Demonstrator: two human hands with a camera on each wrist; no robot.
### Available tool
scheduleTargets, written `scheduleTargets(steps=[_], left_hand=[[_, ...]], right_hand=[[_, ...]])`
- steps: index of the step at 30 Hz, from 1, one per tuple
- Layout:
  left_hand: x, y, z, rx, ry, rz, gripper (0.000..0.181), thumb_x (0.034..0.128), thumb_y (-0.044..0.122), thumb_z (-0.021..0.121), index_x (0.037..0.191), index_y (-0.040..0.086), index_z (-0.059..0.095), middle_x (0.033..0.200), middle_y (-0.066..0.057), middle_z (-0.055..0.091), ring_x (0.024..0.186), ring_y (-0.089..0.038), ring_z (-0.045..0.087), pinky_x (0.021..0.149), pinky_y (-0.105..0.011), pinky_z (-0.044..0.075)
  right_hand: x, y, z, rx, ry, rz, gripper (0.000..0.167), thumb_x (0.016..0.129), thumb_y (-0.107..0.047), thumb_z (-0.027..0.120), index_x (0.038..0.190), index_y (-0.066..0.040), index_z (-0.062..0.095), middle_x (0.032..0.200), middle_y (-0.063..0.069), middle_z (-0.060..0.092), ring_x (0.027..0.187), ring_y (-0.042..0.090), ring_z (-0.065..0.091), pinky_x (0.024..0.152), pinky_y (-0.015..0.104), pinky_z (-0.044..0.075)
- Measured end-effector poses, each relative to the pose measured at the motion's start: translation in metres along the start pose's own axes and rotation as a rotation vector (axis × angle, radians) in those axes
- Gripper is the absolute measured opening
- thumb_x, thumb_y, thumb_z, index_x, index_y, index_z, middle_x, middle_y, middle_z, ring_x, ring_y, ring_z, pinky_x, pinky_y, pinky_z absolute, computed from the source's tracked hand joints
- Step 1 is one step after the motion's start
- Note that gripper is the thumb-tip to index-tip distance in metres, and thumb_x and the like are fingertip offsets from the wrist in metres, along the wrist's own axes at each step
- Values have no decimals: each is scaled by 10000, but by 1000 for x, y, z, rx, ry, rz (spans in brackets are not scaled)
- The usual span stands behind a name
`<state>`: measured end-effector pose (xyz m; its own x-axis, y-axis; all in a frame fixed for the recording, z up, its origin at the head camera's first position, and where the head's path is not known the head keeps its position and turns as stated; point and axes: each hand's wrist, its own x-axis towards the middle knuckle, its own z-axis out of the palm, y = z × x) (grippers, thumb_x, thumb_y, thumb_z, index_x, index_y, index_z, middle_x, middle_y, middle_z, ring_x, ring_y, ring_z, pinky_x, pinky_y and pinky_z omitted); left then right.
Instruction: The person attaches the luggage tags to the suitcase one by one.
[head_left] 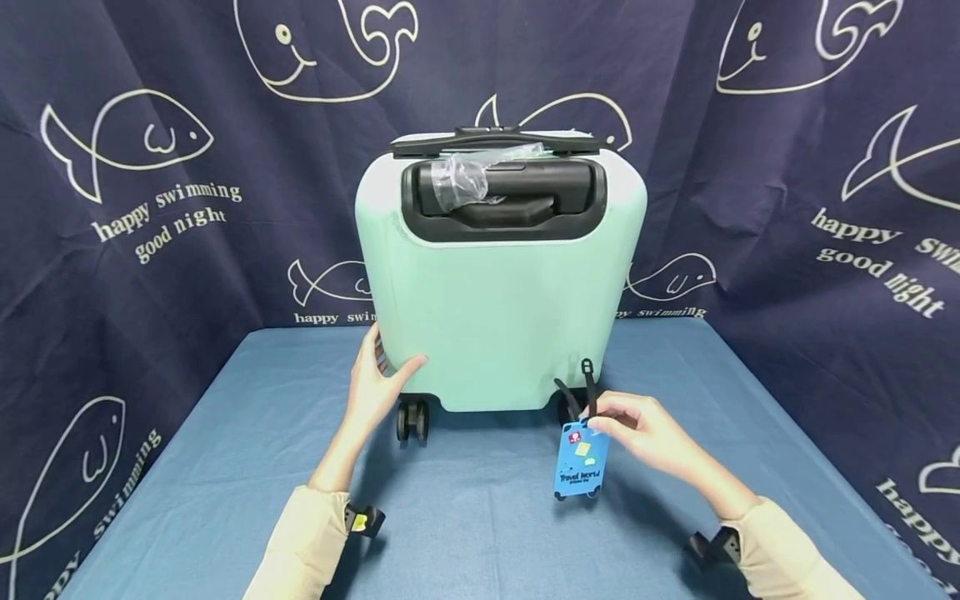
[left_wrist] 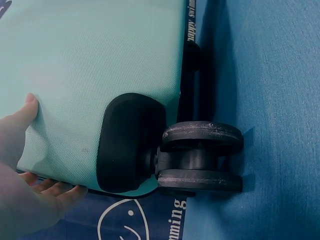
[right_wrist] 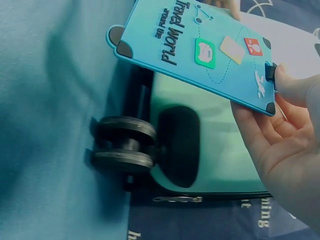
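A mint-green suitcase [head_left: 495, 308] stands upright on its wheels, its black handle recess facing me near the top. My left hand [head_left: 375, 379] holds its lower left edge, the thumb on the front face and the other fingers along the side; the left wrist view shows this hand [left_wrist: 30, 175] beside a black caster wheel [left_wrist: 200, 132]. Between the thumb and fingers of my right hand [head_left: 637, 429] is a blue luggage tag [head_left: 581, 458] printed "Travel World", pinched at its strap end. Its black strap [head_left: 590, 387] sticks up, in front of the suitcase's lower right corner.
Blue cloth [head_left: 480, 517] covers the table. Behind it hangs a dark navy curtain [head_left: 300, 208] with whale and fish drawings. Clear plastic wrap [head_left: 459, 182] clings to the suitcase handle. A second caster wheel [right_wrist: 125, 160] shows below the tag in the right wrist view.
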<state>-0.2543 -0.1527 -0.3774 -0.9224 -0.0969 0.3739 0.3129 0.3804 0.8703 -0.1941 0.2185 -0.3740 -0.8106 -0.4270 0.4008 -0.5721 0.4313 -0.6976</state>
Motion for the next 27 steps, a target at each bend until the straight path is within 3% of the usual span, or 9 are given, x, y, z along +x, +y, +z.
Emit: scheduleTargets(steps=[6, 11, 27], left_hand=[[0, 1, 0, -5, -9, 1, 892, 784, 422, 734, 1486, 210, 225, 1486, -70, 321, 1332, -281, 384, 1064, -467, 360], [0, 1, -1, -15, -12, 5, 889, 786, 409, 737, 1486, 218, 223, 1487, -62, 321, 1340, -276, 373, 1068, -475, 351], [1, -3, 1, -10, -27, 10, 889, 801, 408, 722, 1491, 238, 189, 1498, -56, 285, 1347, -289, 353, 1064, -469, 347]], right_hand=[[3, -11, -8, 44, 34, -48, 138, 868, 22, 616, 928, -84, 682, 886, 32, 653, 733, 77, 597, 651, 193, 510], [6, -18, -13, 54, 49, -73, 175, 867, 28, 615, 949, -112, 680, 889, -8, 641, 758, 81, 592, 654, 188, 506], [20, -43, -23, 18, 120, -204, 229, 840, 107, 603, 932, -96, 654, 901, -33, 628, 780, 64, 563, 668, 158, 473]])
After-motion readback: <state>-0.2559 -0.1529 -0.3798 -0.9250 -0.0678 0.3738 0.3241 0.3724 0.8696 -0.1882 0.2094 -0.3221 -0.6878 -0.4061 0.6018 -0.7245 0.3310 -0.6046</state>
